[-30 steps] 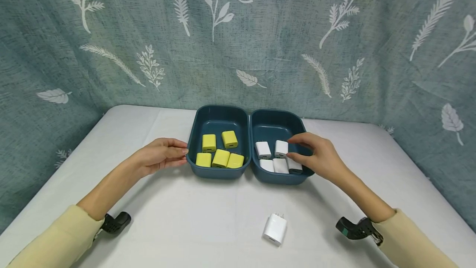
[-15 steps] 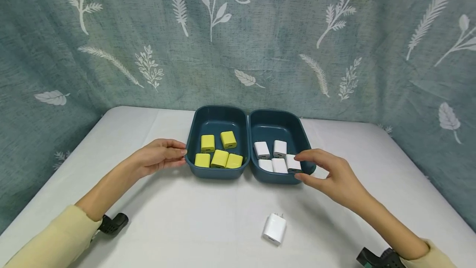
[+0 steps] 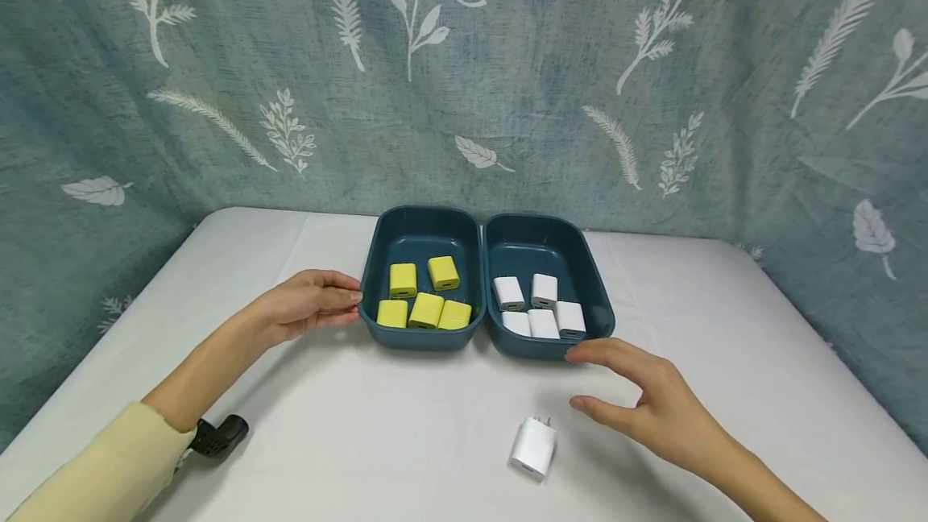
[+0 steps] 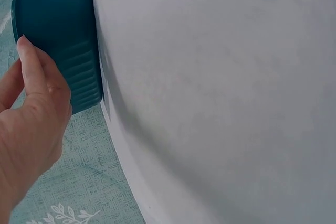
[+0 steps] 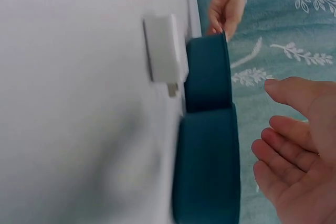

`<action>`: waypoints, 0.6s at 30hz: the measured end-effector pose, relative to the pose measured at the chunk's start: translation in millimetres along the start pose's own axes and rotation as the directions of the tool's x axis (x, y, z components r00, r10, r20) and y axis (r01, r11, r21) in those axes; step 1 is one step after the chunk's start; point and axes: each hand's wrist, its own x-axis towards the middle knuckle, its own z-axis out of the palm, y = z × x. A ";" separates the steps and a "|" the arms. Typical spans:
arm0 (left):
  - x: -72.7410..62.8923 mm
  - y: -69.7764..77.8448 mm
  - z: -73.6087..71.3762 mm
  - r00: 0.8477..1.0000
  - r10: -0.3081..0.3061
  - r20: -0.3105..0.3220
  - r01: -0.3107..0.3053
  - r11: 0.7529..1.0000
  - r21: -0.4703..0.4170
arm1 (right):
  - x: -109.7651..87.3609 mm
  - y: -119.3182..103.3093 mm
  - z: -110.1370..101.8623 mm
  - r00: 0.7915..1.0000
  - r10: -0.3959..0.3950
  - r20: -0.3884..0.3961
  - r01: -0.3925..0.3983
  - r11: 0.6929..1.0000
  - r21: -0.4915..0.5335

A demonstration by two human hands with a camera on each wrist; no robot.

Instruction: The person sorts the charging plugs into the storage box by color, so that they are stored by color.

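My left hand (image 3: 308,304) rests its fingertips on the left side of a dark blue bin (image 3: 428,338), the thumb tip right at the rim in the left wrist view. Several yellow charger blocks (image 3: 426,310) lie in that bin. A matching bin (image 3: 540,349) right beside it holds several white chargers (image 3: 570,318). A single white wall charger (image 3: 533,448) lies on the table in front, metal prongs pointing away from me. Just right of it, my right hand (image 3: 652,397) hovers with thumb and fingers spread and nothing between them.
White cloth covers the table (image 3: 326,425). A blue-green curtain (image 3: 290,63) with white leaf prints hangs along the back and sides. On my left wrist sits a black camera (image 3: 221,435).
My right hand has let go in the right bin, leaving a white charger at its front right, then drawn back toward the loose charger. The left hand stays at its bin.
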 end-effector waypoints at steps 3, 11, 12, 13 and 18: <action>0.4 0.8 -0.4 1.000 -0.002 0.003 0.002 1.000 -0.002 | -5.4 -4.3 4.3 0.999 0.021 0.043 -0.021 1.000 -0.002; 0.8 0.5 -1.5 1.000 0.000 0.008 0.000 1.000 -0.010 | -17.7 -13.4 21.1 0.993 -0.079 0.089 0.081 0.997 -0.017; 0.7 0.5 -1.7 1.000 0.001 0.008 -0.001 1.000 -0.011 | -19.5 -14.4 23.7 0.992 -0.084 0.095 0.087 0.996 -0.033; 0.7 0.4 -1.7 1.000 0.003 0.010 -0.003 1.000 -0.012 | -21.3 -15.3 26.5 0.991 -0.090 0.100 0.096 0.994 -0.049; 0.3 0.2 -2.0 1.000 0.002 0.005 -0.002 1.000 -0.013 | -29.6 -16.9 38.2 0.987 -0.100 0.125 0.118 0.981 -0.151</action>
